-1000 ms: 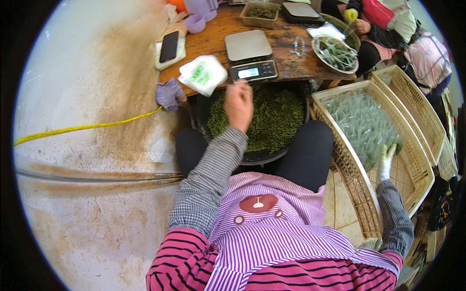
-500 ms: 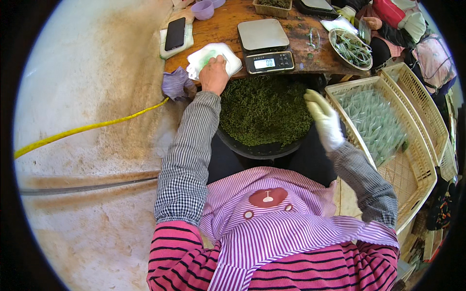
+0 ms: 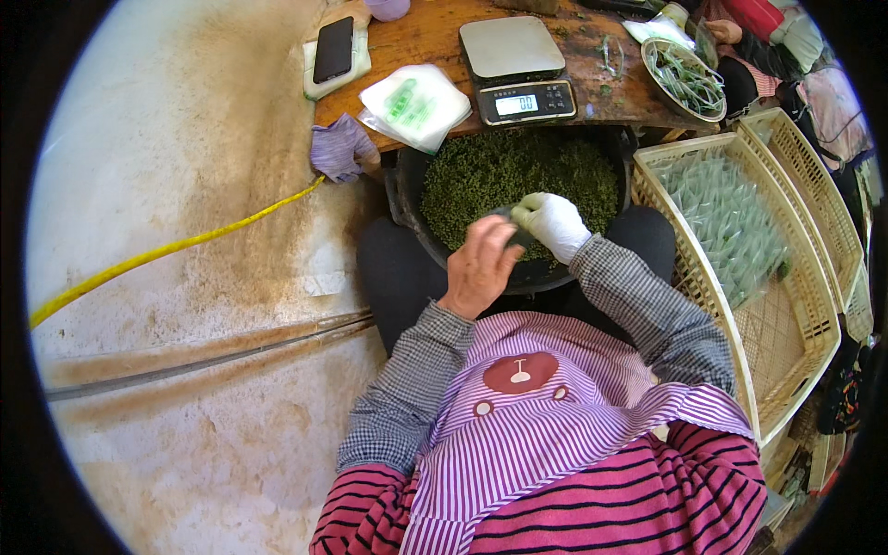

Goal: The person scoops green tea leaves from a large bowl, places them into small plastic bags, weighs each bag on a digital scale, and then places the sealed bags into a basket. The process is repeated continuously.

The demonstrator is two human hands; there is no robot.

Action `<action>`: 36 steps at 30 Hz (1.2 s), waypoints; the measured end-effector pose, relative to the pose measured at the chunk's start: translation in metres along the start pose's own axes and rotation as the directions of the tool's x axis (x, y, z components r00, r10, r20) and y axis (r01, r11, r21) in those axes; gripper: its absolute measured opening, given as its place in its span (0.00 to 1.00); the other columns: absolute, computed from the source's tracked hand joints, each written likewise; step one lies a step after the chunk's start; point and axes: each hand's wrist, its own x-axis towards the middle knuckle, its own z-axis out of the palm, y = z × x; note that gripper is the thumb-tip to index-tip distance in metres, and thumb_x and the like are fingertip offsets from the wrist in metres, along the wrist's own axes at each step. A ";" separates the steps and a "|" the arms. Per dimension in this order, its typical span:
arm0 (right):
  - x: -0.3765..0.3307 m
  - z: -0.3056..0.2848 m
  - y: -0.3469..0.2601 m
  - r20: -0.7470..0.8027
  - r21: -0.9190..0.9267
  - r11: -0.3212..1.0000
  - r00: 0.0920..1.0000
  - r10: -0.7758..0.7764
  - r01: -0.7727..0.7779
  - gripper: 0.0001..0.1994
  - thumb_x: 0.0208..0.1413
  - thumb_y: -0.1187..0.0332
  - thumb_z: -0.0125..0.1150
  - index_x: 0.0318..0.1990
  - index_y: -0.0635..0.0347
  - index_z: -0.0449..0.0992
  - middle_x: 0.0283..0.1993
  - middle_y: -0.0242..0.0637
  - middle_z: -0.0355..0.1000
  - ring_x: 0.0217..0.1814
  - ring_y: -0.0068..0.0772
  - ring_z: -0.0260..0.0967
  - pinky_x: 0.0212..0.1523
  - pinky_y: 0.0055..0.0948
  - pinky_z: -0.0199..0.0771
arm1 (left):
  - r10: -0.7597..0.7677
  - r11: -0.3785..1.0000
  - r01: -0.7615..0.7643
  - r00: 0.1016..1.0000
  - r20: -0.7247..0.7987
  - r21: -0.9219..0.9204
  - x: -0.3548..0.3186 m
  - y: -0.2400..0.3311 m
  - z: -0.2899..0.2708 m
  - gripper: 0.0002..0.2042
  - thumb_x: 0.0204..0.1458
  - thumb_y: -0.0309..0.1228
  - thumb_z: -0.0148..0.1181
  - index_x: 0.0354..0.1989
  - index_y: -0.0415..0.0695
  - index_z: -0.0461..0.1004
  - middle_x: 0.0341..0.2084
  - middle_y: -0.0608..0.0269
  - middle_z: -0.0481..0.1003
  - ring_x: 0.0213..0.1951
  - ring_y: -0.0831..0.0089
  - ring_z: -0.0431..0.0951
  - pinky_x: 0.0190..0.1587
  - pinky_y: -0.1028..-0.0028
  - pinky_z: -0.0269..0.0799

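My bare left hand (image 3: 479, 266) and my white-gloved right hand (image 3: 555, 227) meet over the near part of a black tub (image 3: 403, 180). Small green buds or peppercorn-like berries (image 3: 509, 176) fill the tub, which stands between my knees. Pinched between my fingers is a small clear plastic bag (image 3: 521, 239), partly hidden by the hands. On the table edge beyond lies a stack of clear bags with green print (image 3: 412, 104). Right of the stack, a digital scale (image 3: 513, 48) has a bare weighing plate.
To the right, a cream plastic crate (image 3: 740, 361) holds several filled clear bags (image 3: 721, 222). A basket of green ties (image 3: 684, 79) and a phone (image 3: 334, 50) rest on the wooden table (image 3: 592, 28). A yellow hose (image 3: 176, 245) crosses the left; a co-worker's hand (image 3: 724, 32) shows far right.
My left hand has come back from the bag stack to above the tub, with a bag. My right hand has moved left to meet it. The view has shifted slightly.
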 end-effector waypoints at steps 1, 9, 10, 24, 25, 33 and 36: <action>0.004 -0.001 -0.002 0.148 -0.079 0.996 0.989 -0.029 0.041 0.14 0.49 0.58 0.57 0.35 0.60 0.79 0.31 0.45 0.76 0.34 0.42 0.75 0.36 0.34 0.74 | 0.030 0.998 -0.040 0.983 0.183 0.048 0.002 -0.009 0.000 0.14 0.52 0.36 0.58 0.42 0.42 0.67 0.38 0.58 0.70 0.25 0.66 0.75 0.25 0.72 0.72; 0.093 0.054 0.006 0.387 0.194 0.911 0.882 0.269 -0.363 0.39 0.52 0.44 0.56 0.64 0.62 0.56 0.62 0.52 0.60 0.61 0.47 0.62 0.56 0.39 0.68 | -0.274 0.944 0.162 0.872 0.405 0.288 -0.019 -0.090 -0.022 0.08 0.55 0.33 0.52 0.31 0.42 0.68 0.26 0.54 0.72 0.24 0.59 0.75 0.25 0.64 0.70; 0.111 0.080 0.015 0.245 0.163 0.923 0.921 0.304 -0.349 0.41 0.51 0.43 0.56 0.66 0.59 0.52 0.65 0.52 0.55 0.64 0.49 0.59 0.59 0.41 0.65 | -0.423 0.902 0.337 0.810 0.406 0.269 -0.011 -0.087 -0.038 0.08 0.57 0.32 0.50 0.31 0.41 0.68 0.22 0.53 0.73 0.20 0.63 0.75 0.24 0.66 0.71; 0.021 0.091 0.022 0.471 -0.495 0.867 0.819 0.328 -0.062 0.35 0.49 0.48 0.58 0.66 0.41 0.57 0.69 0.44 0.45 0.70 0.49 0.47 0.63 0.45 0.59 | -0.491 0.821 0.448 0.871 0.036 0.353 0.002 -0.101 -0.034 0.09 0.56 0.27 0.51 0.42 0.43 0.59 0.31 0.49 0.72 0.33 0.49 0.75 0.34 0.58 0.70; 0.017 0.092 0.019 0.446 -0.489 0.868 0.829 0.339 -0.092 0.35 0.49 0.48 0.58 0.66 0.40 0.57 0.70 0.43 0.44 0.70 0.48 0.47 0.63 0.44 0.59 | -0.445 0.839 0.402 0.895 0.038 0.367 -0.005 -0.108 -0.024 0.07 0.57 0.29 0.50 0.41 0.44 0.61 0.32 0.50 0.72 0.33 0.48 0.74 0.33 0.57 0.70; 0.040 0.072 0.049 0.385 0.771 0.392 0.858 0.341 -0.502 0.27 0.48 0.56 0.61 0.56 0.57 0.69 0.62 0.43 0.61 0.60 0.38 0.61 0.57 0.39 0.63 | -0.339 0.898 0.283 0.933 0.120 0.336 -0.042 -0.123 0.036 0.04 0.51 0.30 0.59 0.32 0.46 0.77 0.41 0.58 0.75 0.26 0.62 0.76 0.31 0.66 0.76; 0.022 0.035 0.014 0.310 0.935 0.147 0.945 0.101 -0.322 0.26 0.55 0.51 0.56 0.57 0.54 0.68 0.61 0.40 0.61 0.62 0.39 0.59 0.61 0.45 0.60 | -0.312 0.895 0.199 0.919 0.241 0.398 -0.046 -0.123 0.045 0.07 0.50 0.28 0.59 0.37 0.43 0.77 0.41 0.56 0.76 0.22 0.65 0.74 0.27 0.68 0.74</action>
